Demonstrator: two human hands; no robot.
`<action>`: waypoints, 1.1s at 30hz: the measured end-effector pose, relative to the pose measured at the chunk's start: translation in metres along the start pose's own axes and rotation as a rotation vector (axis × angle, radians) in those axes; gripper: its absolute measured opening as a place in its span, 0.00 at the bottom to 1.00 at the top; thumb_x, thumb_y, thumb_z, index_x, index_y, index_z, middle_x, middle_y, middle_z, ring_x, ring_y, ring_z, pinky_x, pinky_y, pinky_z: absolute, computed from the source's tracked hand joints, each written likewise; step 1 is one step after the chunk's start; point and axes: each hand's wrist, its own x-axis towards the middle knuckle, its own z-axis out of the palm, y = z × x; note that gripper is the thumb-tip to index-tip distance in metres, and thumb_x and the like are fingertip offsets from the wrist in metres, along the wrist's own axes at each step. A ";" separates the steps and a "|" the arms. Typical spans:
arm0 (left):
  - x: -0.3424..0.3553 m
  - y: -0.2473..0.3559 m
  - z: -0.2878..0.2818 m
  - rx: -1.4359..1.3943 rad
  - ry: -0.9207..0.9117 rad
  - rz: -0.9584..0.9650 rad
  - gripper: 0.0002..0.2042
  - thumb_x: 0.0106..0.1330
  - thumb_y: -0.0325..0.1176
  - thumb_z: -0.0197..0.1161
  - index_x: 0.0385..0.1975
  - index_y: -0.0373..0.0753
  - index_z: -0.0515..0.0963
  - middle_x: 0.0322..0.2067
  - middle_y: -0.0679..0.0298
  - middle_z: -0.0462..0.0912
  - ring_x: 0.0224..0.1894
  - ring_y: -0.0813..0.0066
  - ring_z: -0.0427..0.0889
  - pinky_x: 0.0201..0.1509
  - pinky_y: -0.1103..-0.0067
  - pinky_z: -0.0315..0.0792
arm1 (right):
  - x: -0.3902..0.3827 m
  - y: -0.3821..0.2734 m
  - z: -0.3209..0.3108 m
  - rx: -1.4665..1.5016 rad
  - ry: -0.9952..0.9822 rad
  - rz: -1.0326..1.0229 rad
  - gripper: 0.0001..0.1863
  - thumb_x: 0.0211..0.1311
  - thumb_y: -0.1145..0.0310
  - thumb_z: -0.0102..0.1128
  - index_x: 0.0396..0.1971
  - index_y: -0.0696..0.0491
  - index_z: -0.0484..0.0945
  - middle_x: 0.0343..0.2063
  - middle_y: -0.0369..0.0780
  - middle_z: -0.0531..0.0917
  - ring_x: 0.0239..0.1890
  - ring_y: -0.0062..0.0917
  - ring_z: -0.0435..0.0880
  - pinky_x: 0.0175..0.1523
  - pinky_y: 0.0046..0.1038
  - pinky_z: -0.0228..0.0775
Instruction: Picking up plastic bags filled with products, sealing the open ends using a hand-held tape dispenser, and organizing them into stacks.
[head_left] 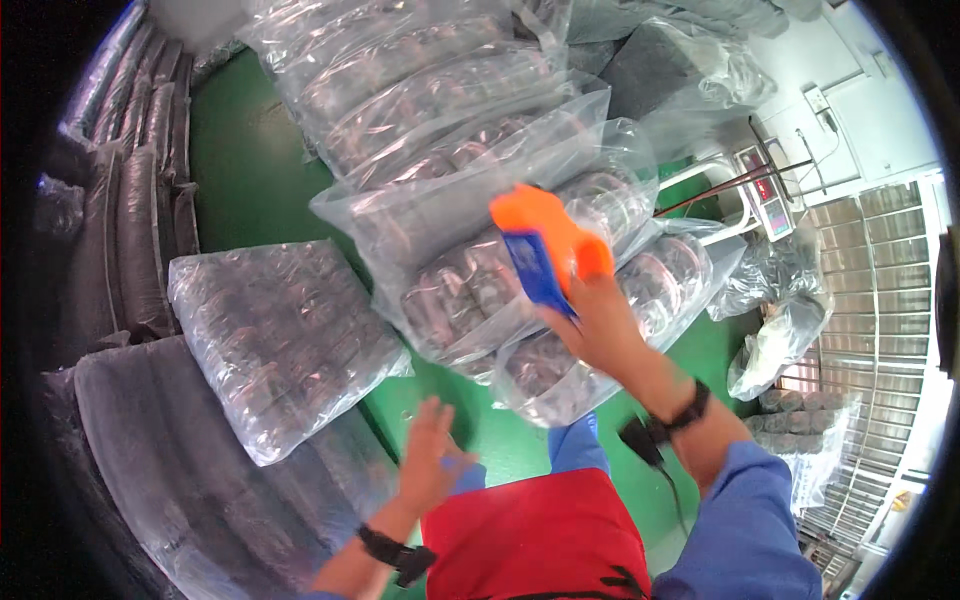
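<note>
My right hand [603,325] is closed round an orange-and-blue hand-held tool [548,235], blurred by motion; its exact kind I cannot make out. The tool is held above a row of large clear plastic bags [465,290] packed with dark rolled goods and standing on the green floor. Lower down, my left hand [430,455] hovers with fingers apart, holding nothing. Beside it on the left lies a flat, clear-wrapped bundle [285,340] of dark goods. Both wrists wear black bands.
The flat bundle rests on long dark wrapped bales [200,450]. More bales [130,220] are stacked at the far left. On the right stand a scale with a lit display [765,190], loose plastic bags [775,335] and a metal grille [875,330]. A red surface [535,540] is close below.
</note>
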 end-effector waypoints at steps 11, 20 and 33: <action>0.128 0.115 0.132 -0.772 0.773 -0.467 0.37 0.67 0.41 0.62 0.70 0.31 0.52 0.67 0.50 0.62 0.67 0.65 0.61 0.69 0.73 0.54 | -0.033 0.237 -0.098 0.293 0.364 -0.086 0.21 0.52 0.75 0.64 0.49 0.57 0.77 0.48 0.45 0.82 0.52 0.37 0.80 0.62 0.35 0.66; 0.141 0.103 0.128 -0.598 0.828 -0.601 0.21 0.75 0.36 0.42 0.59 0.28 0.68 0.58 0.55 0.73 0.60 0.68 0.69 0.65 0.76 0.59 | -0.004 0.423 -0.019 0.937 -0.370 0.459 0.39 0.59 0.57 0.65 0.67 0.54 0.60 0.49 0.40 0.81 0.49 0.26 0.80 0.53 0.30 0.70; 0.014 0.119 0.141 -0.940 1.275 -0.445 0.13 0.72 0.39 0.44 0.37 0.38 0.73 0.35 0.63 0.76 0.42 0.74 0.74 0.46 0.75 0.68 | -0.146 0.373 -0.027 1.150 0.511 0.613 0.20 0.72 0.51 0.49 0.34 0.54 0.78 0.33 0.35 0.79 0.31 0.20 0.76 0.38 0.24 0.69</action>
